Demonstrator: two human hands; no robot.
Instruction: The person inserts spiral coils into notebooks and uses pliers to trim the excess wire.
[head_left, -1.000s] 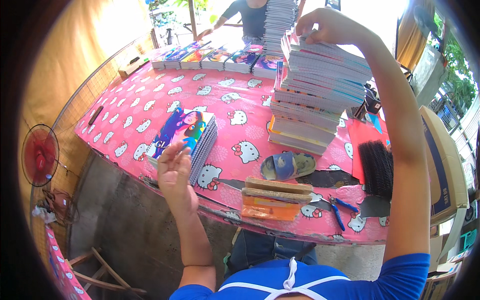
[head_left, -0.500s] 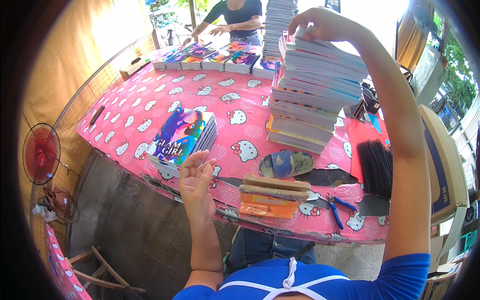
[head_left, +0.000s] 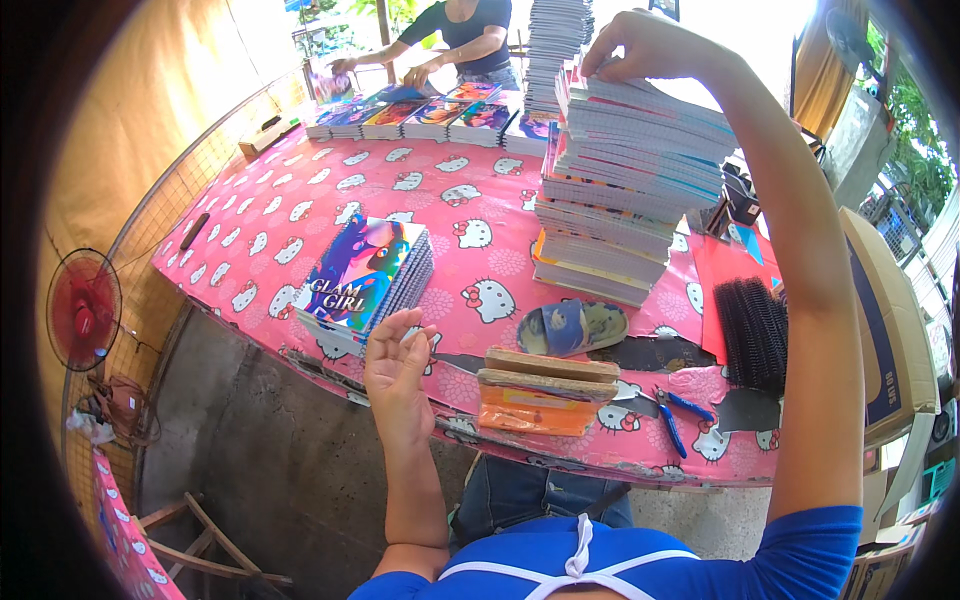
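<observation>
My right hand [head_left: 645, 48] reaches up to the top of a tall stack of loose paper blocks [head_left: 640, 165] with coloured sheets between them. Its fingers curl over the stack's top edge and grip the uppermost block. My left hand [head_left: 398, 365] is raised palm up near the table's front edge, fingers loosely bent and apart from the thumb, with nothing clearly in it. Just beyond it lies a small pile of spiral-bound notebooks [head_left: 365, 275] with a colourful illustrated cover. A blue patterned slipper [head_left: 572, 328] rests between that pile and the tall stack.
On the pink patterned table [head_left: 430, 210] are a wooden block with orange wrapping [head_left: 540, 395], blue-handled pliers [head_left: 680, 420] and black binding coils [head_left: 750, 335]. Notebook piles [head_left: 432, 120] line the far side, where another person [head_left: 465, 45] works. A cardboard box [head_left: 890, 340] stands right; a red fan [head_left: 83, 310] left.
The other person's hands have moved apart, and one now lifts a notebook at the far left. My left hand has shifted slightly right and down. My right hand stays at the stack's top.
</observation>
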